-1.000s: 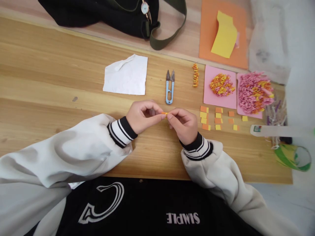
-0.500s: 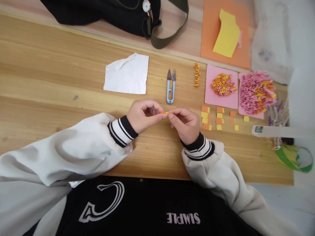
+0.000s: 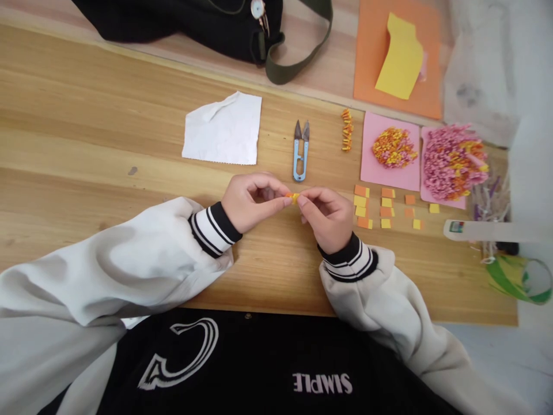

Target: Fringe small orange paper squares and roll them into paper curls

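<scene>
left hand (image 3: 248, 202): fingertips closed on one end of a small orange-and-yellow strip (image 3: 294, 198), held above the pale wooden desk (image 3: 268, 276), back from its front edge. right hand (image 3: 326, 214): thumb and finger pinch the other end. step in hand, as judged: rolling or folding; next move likely needs light, even pressure. small flat orange and yellow rectangles (image 3: 361, 201) lie toward the desk's right edge.

At the top edge the black bag (image 3: 185, 22) is cut off; mid-frame, fingertips (image 3: 283, 202) partly hide an orange-yellow scrap (image 3: 294, 197), too small for me to make out.
</scene>
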Tool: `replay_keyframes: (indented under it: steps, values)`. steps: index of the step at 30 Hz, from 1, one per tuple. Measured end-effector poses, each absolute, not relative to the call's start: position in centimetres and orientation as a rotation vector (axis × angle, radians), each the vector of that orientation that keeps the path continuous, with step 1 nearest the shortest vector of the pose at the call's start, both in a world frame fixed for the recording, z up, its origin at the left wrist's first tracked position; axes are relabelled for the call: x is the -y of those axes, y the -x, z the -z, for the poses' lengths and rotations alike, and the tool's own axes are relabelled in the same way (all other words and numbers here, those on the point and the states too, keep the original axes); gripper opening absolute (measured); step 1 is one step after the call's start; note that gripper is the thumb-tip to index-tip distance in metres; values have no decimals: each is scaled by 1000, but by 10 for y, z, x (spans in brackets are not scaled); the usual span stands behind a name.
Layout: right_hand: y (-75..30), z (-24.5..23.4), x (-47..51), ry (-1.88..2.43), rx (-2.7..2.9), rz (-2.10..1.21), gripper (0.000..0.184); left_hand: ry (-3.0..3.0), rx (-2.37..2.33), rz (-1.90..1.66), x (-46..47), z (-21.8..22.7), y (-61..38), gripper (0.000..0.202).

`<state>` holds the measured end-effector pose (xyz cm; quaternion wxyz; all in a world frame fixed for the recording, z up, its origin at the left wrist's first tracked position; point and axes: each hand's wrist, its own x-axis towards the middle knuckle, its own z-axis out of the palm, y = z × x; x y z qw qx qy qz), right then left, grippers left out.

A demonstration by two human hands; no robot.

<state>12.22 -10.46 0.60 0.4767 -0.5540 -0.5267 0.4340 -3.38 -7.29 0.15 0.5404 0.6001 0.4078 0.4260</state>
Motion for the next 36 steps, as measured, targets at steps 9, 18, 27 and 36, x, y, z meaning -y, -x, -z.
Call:
replay_keyframes:
  steps: [9, 18, 27, 36]
  values:
    - [-121, -6, 107, 1333, 1347, -996, 11, -1443, -990, -995, 73, -2, 34, 22]
    - [-123, -6, 111, 1364, 1466, -806, 5, -1443, -1005, -984, 73, -2, 34, 20]
    - [-123, -6, 112, 1356, 1520, -791, 8, -1446, -1013, -979, 73, -2, 33, 27]
    - [-124, -5, 112, 1349, 1537, -786, 9, -1465, -1018, -959, 72, -2, 34, 29]
